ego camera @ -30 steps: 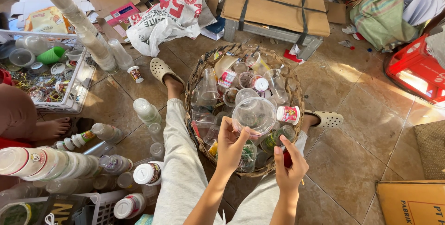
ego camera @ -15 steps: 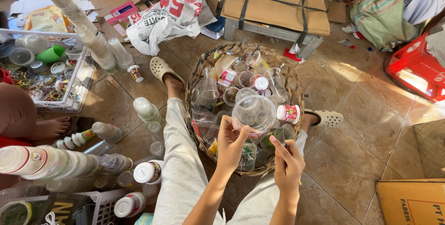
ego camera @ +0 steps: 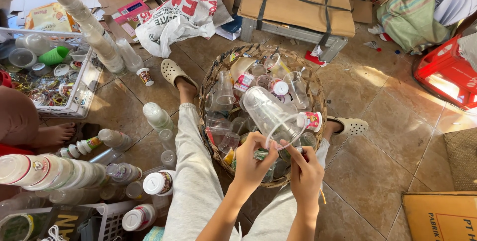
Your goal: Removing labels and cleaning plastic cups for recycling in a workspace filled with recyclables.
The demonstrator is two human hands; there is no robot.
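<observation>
A tiled floor (ego camera: 387, 121) carries a round wicker basket (ego camera: 314, 84) between the person's legs, filled with clear plastic cups. Far behind lies a strapped cardboard bundle (ego camera: 298, 2). Over the basket's near side a clear plastic cup (ego camera: 271, 114) tilts, mouth toward the person. The left hand (ego camera: 253, 164) has fingers clamped on its rim; the right hand (ego camera: 305, 171) pinches the rim beside it.
</observation>
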